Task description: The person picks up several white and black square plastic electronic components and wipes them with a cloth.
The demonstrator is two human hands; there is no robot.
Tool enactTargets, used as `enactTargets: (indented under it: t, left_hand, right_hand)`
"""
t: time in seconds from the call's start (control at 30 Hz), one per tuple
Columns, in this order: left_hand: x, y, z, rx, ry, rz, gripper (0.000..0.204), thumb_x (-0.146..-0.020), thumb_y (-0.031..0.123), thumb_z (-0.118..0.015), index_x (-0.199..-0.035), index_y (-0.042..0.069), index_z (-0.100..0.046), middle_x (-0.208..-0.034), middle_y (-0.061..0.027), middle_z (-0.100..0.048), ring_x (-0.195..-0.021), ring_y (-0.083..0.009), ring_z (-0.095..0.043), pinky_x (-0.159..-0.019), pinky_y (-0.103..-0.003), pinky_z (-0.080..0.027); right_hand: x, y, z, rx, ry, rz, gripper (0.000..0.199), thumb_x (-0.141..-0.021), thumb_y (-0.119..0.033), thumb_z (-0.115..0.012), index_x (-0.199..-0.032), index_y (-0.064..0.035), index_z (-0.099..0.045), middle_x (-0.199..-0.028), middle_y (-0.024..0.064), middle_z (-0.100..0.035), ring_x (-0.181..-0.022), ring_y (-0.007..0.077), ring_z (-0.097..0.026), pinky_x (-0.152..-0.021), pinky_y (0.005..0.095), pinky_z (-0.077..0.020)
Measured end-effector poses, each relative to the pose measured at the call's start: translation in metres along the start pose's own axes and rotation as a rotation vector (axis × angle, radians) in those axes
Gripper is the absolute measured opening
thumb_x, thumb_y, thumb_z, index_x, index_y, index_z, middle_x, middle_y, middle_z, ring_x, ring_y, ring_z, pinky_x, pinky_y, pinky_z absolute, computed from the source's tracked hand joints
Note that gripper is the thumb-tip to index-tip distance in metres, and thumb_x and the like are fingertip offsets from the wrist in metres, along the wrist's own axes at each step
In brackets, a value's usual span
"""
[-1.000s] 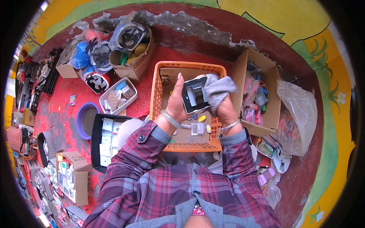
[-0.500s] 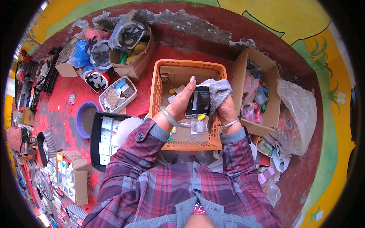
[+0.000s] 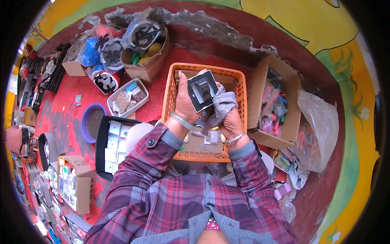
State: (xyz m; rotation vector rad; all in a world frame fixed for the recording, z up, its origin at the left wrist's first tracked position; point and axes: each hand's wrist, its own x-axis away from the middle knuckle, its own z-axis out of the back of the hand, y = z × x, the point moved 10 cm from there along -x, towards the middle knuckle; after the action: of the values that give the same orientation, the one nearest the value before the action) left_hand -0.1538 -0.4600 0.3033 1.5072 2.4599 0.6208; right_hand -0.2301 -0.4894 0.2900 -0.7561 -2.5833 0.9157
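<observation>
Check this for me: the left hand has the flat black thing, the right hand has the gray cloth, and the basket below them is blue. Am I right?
Almost! The basket is orange, not blue, as the head view shows. The left hand does have the flat black thing, and the right hand the gray cloth.

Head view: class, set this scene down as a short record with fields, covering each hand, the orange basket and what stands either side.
Left hand: holds a black rectangular item, tilted
Right hand: holds a grey cloth beside the item
Below the hands: orange basket, a clear plastic piece inside
Right of basket: open cardboard box, mixed items inside
Left of basket: white container, purple basin
</observation>
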Motion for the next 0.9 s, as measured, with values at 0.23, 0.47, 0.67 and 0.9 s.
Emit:
enactTargets:
  t: [0.23,0.47,0.67,0.9]
  left_hand:
    - [0.001,0.003,0.006,-0.001,0.051,-0.124,0.072,-0.09,0.064,-0.032,-0.13,0.005,-0.043,-0.099,-0.0154,-0.062,-0.092,-0.0254,-0.062,-0.086,-0.038,-0.05]
    - [0.01,0.016,-0.001,-0.129,0.087,-0.253,0.067,-0.092,0.061,-0.032,-0.133,0.008,-0.041,-0.101,-0.0124,-0.061,-0.092,-0.0194,-0.06,-0.083,-0.033,-0.05]
    - [0.014,-0.001,-0.002,0.01,0.053,-0.137,0.066,-0.091,0.061,-0.035,-0.129,0.009,-0.045,-0.1,-0.0114,-0.061,-0.092,-0.0207,-0.06,-0.085,-0.034,-0.05]
    - [0.009,-0.01,-0.01,-0.042,-0.079,-0.004,0.073,-0.089,0.065,-0.034,-0.132,0.006,-0.043,-0.111,-0.0134,-0.06,-0.102,-0.0239,-0.059,-0.093,-0.036,-0.046]
  right_hand:
    - [0.002,0.012,-0.002,0.042,-0.002,0.073,0.045,-0.089,-0.013,-0.06,-0.13,-0.0087,-0.043,-0.124,0.0016,-0.05,-0.113,0.0145,-0.049,-0.095,0.0292,-0.0425]
    - [0.017,0.023,-0.016,0.267,0.077,0.185,0.032,-0.09,-0.011,-0.059,-0.119,-0.0097,-0.046,-0.111,0.0006,-0.05,-0.101,0.011,-0.048,-0.089,0.0269,-0.0432]
    - [0.009,0.021,0.022,0.342,0.233,0.276,0.015,-0.092,-0.014,-0.055,-0.105,-0.0096,-0.05,-0.099,-0.0003,-0.052,-0.09,0.0091,-0.051,-0.082,0.0252,-0.045]
    - [-0.001,-0.009,0.024,0.169,0.099,0.299,0.035,-0.089,-0.022,-0.062,-0.119,-0.0075,-0.052,-0.114,0.0006,-0.056,-0.104,0.0114,-0.054,-0.091,0.026,-0.0448]
